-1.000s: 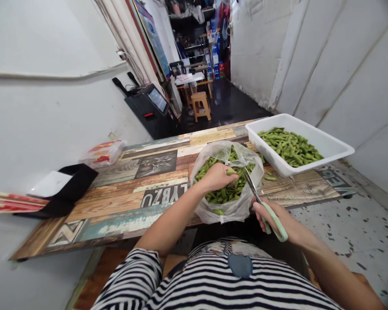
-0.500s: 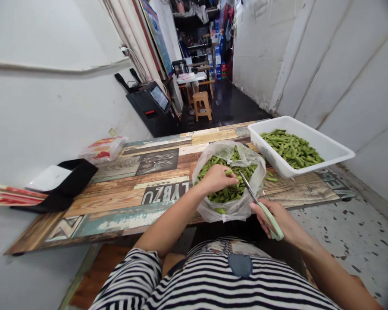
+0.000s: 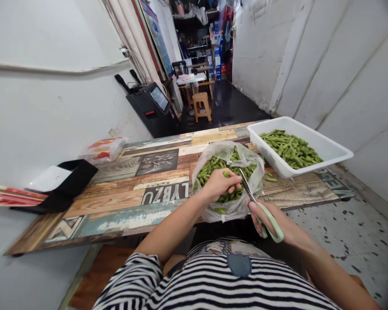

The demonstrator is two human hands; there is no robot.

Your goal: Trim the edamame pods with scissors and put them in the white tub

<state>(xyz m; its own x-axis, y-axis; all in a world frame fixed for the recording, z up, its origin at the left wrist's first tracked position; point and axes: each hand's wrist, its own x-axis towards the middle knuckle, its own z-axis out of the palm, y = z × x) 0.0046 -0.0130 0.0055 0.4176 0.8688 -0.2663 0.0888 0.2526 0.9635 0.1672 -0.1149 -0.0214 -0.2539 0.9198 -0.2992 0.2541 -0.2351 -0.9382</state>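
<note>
My left hand (image 3: 220, 183) is closed on a green edamame pod (image 3: 226, 173), held over a clear plastic bag (image 3: 204, 211) full of similar pods. My right hand (image 3: 271, 220) grips scissors (image 3: 267, 217) with pale green handles. Their metal blades point up and left, close to the fingertips of my left hand, and look slightly parted. The bag sits rolled open at the table's near edge. A white plastic tub (image 3: 271, 161) holding a heap of edamame pods (image 3: 292, 148) stands to its right.
A few loose pods (image 3: 270, 176) lie on the patterned wooden table (image 3: 168, 206) between bag and tub. At the table's left are a plastic-wrapped packet (image 3: 102, 150) and a black holder (image 3: 74, 181). Behind the table stand a black touchscreen machine (image 3: 155, 103) and a stool (image 3: 201, 106).
My left hand has shifted slightly down and right, with its fingers curled more. The scissor handles have spread apart, and the blades have moved a little with them.
</note>
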